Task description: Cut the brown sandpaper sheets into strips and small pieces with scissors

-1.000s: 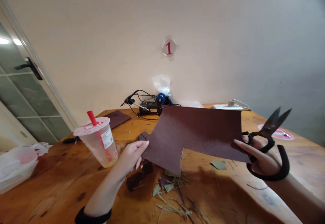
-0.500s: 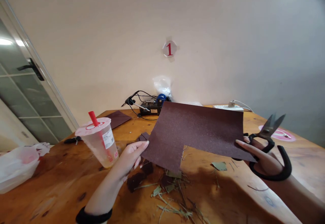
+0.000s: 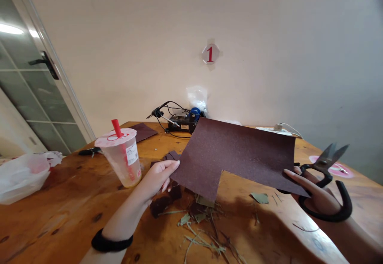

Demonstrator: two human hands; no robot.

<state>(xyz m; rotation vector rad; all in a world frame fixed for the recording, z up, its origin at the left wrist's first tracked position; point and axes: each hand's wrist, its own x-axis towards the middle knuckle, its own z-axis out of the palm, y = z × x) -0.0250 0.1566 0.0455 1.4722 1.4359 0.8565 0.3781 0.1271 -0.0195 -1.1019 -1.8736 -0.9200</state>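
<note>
A sheet of dark brown paper (image 3: 239, 150), with a rectangular notch cut from its lower edge, is held up above the table between both hands. My left hand (image 3: 160, 178) pinches its left edge between thumb and fingers. At the right edge, my right hand (image 3: 314, 188) grips the sheet and also carries black-handled scissors (image 3: 324, 166), their blades parted and pointing up to the right, away from the paper. Part of the right fingers is hidden behind the sheet. Below it lie green paper scraps (image 3: 260, 198), dark brown scraps (image 3: 161, 206) and thin dry-looking strips (image 3: 206, 246).
A plastic cup with a red straw (image 3: 130, 166) stands left of my left hand. A white plastic bag (image 3: 24, 176) sits at far left. Behind the sheet are a black device with cables (image 3: 179, 123), another brown sheet (image 3: 142, 131) and a power strip (image 3: 277, 131). A pink round item (image 3: 336, 169) lies right.
The camera view has shifted, so the scene sits further right. Both hands keep hold of the brown sheet, which tilts slightly more down to the right; the scissors stay in my right hand.
</note>
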